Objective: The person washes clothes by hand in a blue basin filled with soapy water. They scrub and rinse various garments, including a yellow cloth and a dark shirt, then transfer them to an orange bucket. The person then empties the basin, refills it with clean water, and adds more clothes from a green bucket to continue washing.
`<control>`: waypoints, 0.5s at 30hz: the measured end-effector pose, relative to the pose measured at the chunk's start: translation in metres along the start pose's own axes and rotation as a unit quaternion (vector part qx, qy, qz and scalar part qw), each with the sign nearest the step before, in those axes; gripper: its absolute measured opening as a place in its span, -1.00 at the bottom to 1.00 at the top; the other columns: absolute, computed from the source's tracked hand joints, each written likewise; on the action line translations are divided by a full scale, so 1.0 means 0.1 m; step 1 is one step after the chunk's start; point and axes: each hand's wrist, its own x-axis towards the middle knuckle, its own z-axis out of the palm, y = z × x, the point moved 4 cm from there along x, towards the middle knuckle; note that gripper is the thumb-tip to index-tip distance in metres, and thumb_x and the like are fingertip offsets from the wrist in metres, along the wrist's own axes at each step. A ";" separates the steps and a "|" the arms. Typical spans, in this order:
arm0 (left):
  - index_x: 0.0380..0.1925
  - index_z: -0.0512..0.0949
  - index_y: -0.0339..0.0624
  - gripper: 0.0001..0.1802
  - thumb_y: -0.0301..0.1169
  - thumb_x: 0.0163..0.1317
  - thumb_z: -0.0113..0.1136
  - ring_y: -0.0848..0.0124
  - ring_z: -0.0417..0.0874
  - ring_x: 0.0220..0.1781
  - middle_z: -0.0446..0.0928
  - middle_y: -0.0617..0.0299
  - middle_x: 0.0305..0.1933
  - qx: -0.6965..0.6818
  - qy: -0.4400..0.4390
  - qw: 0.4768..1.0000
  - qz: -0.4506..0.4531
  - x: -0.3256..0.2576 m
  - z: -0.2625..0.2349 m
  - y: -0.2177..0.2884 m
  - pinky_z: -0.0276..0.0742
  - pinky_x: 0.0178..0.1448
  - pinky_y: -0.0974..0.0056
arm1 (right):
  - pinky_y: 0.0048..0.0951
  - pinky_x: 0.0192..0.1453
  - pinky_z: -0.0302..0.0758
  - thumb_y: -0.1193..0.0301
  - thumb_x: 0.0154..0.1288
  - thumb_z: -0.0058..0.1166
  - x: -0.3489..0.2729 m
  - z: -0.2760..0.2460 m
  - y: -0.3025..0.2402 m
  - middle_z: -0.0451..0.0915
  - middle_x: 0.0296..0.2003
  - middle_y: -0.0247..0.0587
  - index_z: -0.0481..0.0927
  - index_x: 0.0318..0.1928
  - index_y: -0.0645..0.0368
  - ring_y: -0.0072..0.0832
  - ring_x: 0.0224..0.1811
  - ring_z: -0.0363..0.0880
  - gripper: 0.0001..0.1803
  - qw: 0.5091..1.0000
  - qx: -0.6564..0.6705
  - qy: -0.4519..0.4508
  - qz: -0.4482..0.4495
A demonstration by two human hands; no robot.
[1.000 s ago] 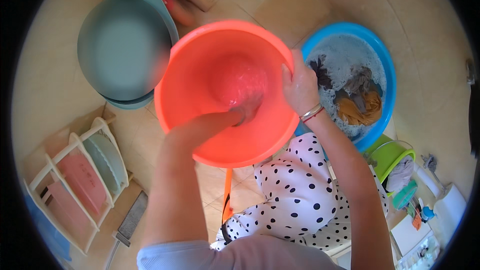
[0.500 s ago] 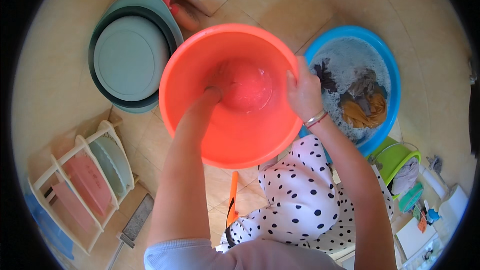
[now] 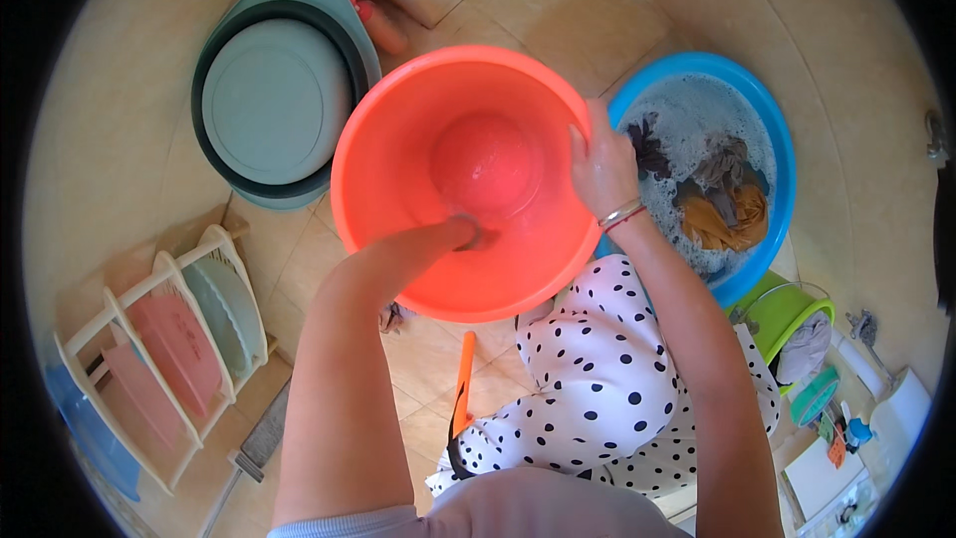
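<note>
A large orange plastic basin (image 3: 398,149) is held tilted above the tiled floor, its inside facing me. My left hand (image 3: 460,232) reaches down into it and presses against the lower inner wall near the bottom; the fingers are mostly hidden by my wrist. My right hand (image 3: 600,167) grips the basin's right rim, a bracelet on the wrist. Whether the left hand holds a cloth or sponge cannot be seen.
A blue basin (image 3: 772,130) with soapy water and soaking clothes stands at the right. Stacked grey-green basins (image 3: 269,105) lie upper left. A cream rack (image 3: 149,359) with pink and green lids stands lower left. A green bucket (image 3: 787,314) sits lower right. My lap wears polka-dot fabric (image 3: 597,389).
The orange basin has tipped further toward me and shifted slightly up. My left hand slid from the basin's bottom centre down to the lower inner wall. My right hand kept hold of the rim.
</note>
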 end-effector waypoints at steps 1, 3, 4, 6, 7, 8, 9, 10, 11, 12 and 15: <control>0.36 -0.01 -0.16 -0.39 -0.21 0.36 -0.25 0.22 0.00 0.47 -0.01 0.12 0.44 -0.033 -0.021 0.999 0.008 0.01 0.10 0.14 -0.08 0.48 0.14 | 0.08 -0.37 0.45 0.42 0.24 -0.02 0.02 0.01 -0.02 0.54 -0.47 0.18 0.29 -0.11 0.15 0.17 -0.38 0.52 -0.76 1.000 -0.014 -0.012 0.003; 0.36 -0.01 -0.15 -0.39 -0.20 0.36 -0.25 0.22 0.00 0.46 0.00 0.12 0.44 -0.114 -0.055 0.992 0.013 0.09 0.27 0.38 -0.08 0.48 0.15 | 0.08 -0.36 0.45 0.43 0.23 -0.02 0.04 0.01 -0.05 0.54 -0.46 0.20 0.31 -0.11 0.15 0.17 -0.37 0.52 -0.76 0.999 -0.024 -0.025 0.017; 0.36 -0.01 -0.15 -0.39 -0.20 0.36 -0.25 0.22 0.01 0.46 0.00 0.13 0.44 -0.159 -0.062 0.985 0.008 0.18 0.33 0.46 -0.08 0.48 0.15 | 0.07 -0.35 0.44 0.45 0.23 -0.01 0.04 -0.01 -0.07 0.53 -0.45 0.22 0.32 -0.10 0.16 0.17 -0.37 0.51 -0.75 0.999 -0.019 -0.027 0.025; 0.36 -0.02 -0.14 -0.39 -0.20 0.36 -0.25 0.22 0.01 0.46 0.00 0.13 0.43 -0.327 -0.011 0.945 -0.021 0.30 0.47 0.40 -0.07 0.48 0.16 | 0.06 -0.34 0.44 0.46 0.23 -0.01 0.04 0.01 -0.13 0.53 -0.45 0.23 0.33 -0.10 0.17 0.17 -0.36 0.51 -0.76 0.999 -0.008 -0.030 0.022; 0.37 -0.02 -0.13 -0.39 -0.20 0.36 -0.25 0.22 0.01 0.46 0.01 0.14 0.43 -0.461 0.051 0.886 -0.026 0.35 0.58 0.28 -0.07 0.48 0.17 | 0.06 -0.33 0.44 0.46 0.23 -0.01 0.00 0.04 -0.16 0.53 -0.45 0.23 0.33 -0.10 0.17 0.17 -0.36 0.51 -0.76 0.999 -0.005 -0.034 0.015; 0.37 -0.02 -0.13 -0.38 -0.19 0.36 -0.25 0.22 0.02 0.46 0.01 0.14 0.43 -0.504 0.094 0.859 -0.001 0.36 0.56 0.23 -0.07 0.48 0.17 | 0.05 -0.33 0.44 0.46 0.23 -0.01 0.00 0.06 -0.14 0.53 -0.45 0.22 0.34 -0.11 0.17 0.17 -0.36 0.51 -0.77 0.999 -0.003 -0.035 0.013; 0.38 -0.07 -0.14 -0.37 -0.18 0.37 -0.29 0.19 -0.01 0.47 -0.04 0.13 0.46 -0.334 0.117 0.933 0.063 0.31 0.51 0.10 -0.10 0.49 0.14 | 0.05 -0.33 0.45 0.46 0.23 -0.01 0.02 0.07 -0.14 0.53 -0.45 0.22 0.33 -0.11 0.17 0.17 -0.35 0.51 -0.77 0.999 0.000 -0.035 0.008; 0.40 -0.12 -0.14 -0.36 -0.16 0.39 -0.34 0.16 -0.05 0.49 -0.09 0.13 0.48 -0.155 0.157 0.967 0.123 0.26 0.39 0.07 -0.13 0.50 0.10 | 0.05 -0.33 0.45 0.46 0.24 -0.01 0.01 0.07 -0.09 0.53 -0.44 0.22 0.33 -0.11 0.16 0.17 -0.35 0.51 -0.77 0.999 0.000 -0.036 0.014; 0.40 -0.13 -0.14 -0.34 -0.15 0.38 -0.30 0.16 -0.05 0.49 -0.08 0.14 0.48 0.154 0.144 0.959 0.191 0.13 0.09 0.08 -0.12 0.50 0.10 | 0.04 -0.33 0.45 0.45 0.24 -0.01 0.02 0.05 0.05 0.53 -0.44 0.22 0.33 -0.11 0.16 0.17 -0.35 0.51 -0.77 0.999 -0.006 -0.032 0.031; 0.39 -0.06 -0.16 -0.30 -0.20 0.31 -0.13 0.28 -0.02 0.48 -0.04 0.18 0.47 0.175 0.080 0.960 0.206 0.10 -0.17 0.06 -0.12 0.50 0.13 | 0.05 -0.35 0.45 0.42 0.24 -0.02 0.04 0.02 0.09 0.54 -0.46 0.20 0.33 -0.11 0.15 0.16 -0.37 0.52 -0.77 0.999 -0.010 -0.032 0.035; 0.38 -0.01 -0.13 -0.30 -0.26 0.27 -0.04 0.34 -0.03 0.48 -0.03 0.20 0.46 0.144 0.045 0.975 0.163 0.20 -0.38 -0.42 -0.15 0.51 0.19 | 0.07 -0.39 0.44 0.36 0.25 -0.04 0.02 0.01 0.09 0.54 -0.50 0.18 0.31 -0.11 0.12 0.16 -0.41 0.53 -0.76 0.999 -0.021 -0.033 0.038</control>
